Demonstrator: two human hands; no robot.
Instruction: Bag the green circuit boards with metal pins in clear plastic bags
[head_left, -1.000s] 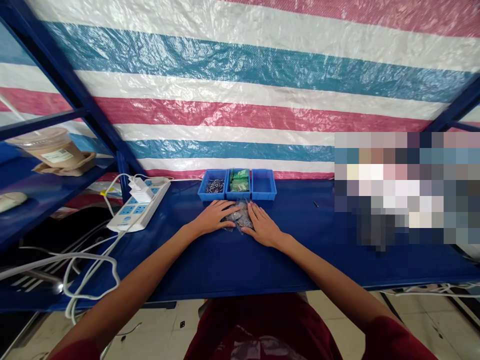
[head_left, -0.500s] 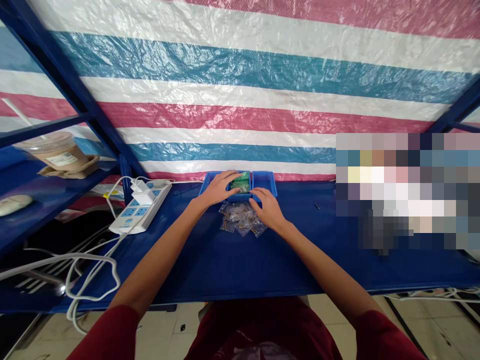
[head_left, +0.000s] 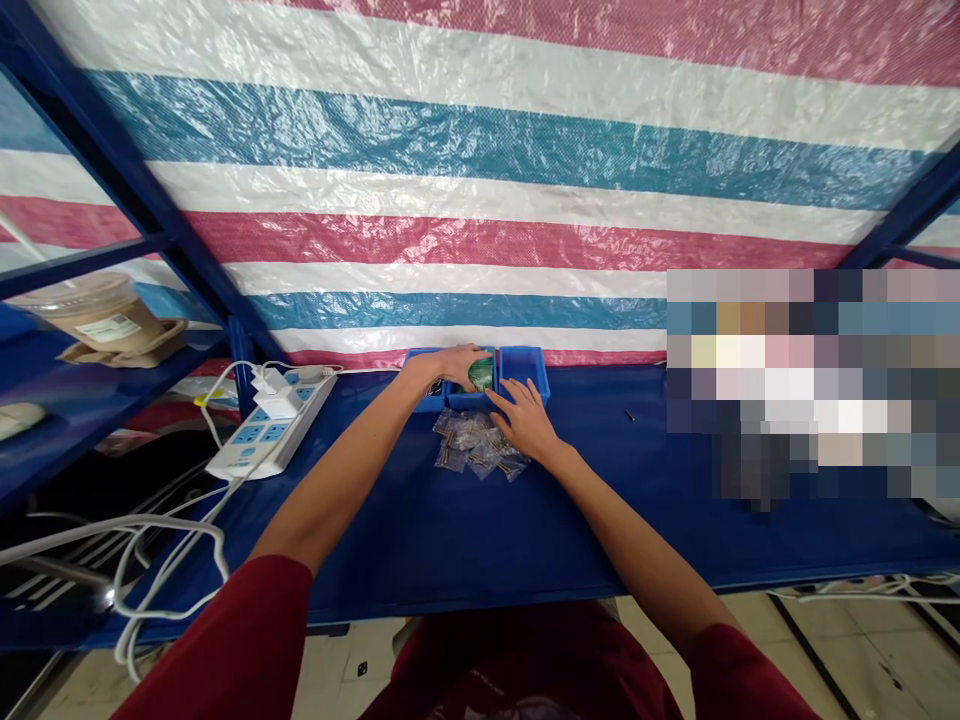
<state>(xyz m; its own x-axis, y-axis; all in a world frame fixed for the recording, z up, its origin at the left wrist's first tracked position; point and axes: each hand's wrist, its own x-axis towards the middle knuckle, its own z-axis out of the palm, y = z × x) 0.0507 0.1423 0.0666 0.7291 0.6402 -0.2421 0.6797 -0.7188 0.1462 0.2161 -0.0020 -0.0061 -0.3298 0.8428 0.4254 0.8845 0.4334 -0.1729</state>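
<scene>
My left hand [head_left: 457, 364] reaches over the middle blue bin [head_left: 469, 401], its fingers stretched above green packets [head_left: 481, 374] and partly hidden. Whether its fingertips touch the packets, I cannot tell. My right hand [head_left: 529, 420] is open with fingers spread, close to the bins' front edge and beside a pile of small clear plastic bags [head_left: 472, 440]. Thin brass-coloured pieces show inside these bags. To the right stands another blue bin [head_left: 523, 366]. A left blue bin [head_left: 429, 403], partly covered by my left forearm, has small dark items in it.
A white power strip [head_left: 274, 430] with a plugged-in charger [head_left: 275, 394] lies on the left of the blue table [head_left: 600, 520]. White cables [head_left: 214, 520] trail over the edge. A drink cup [head_left: 105, 310] stands on the left shelf. At right is a small dark piece [head_left: 630, 415] near a blurred area.
My left hand has moved slightly farther over the middle bin, covering more of the green packets. The right hand's fingers have spread, and it has shifted slightly down and left. The camera view shifted a little.
</scene>
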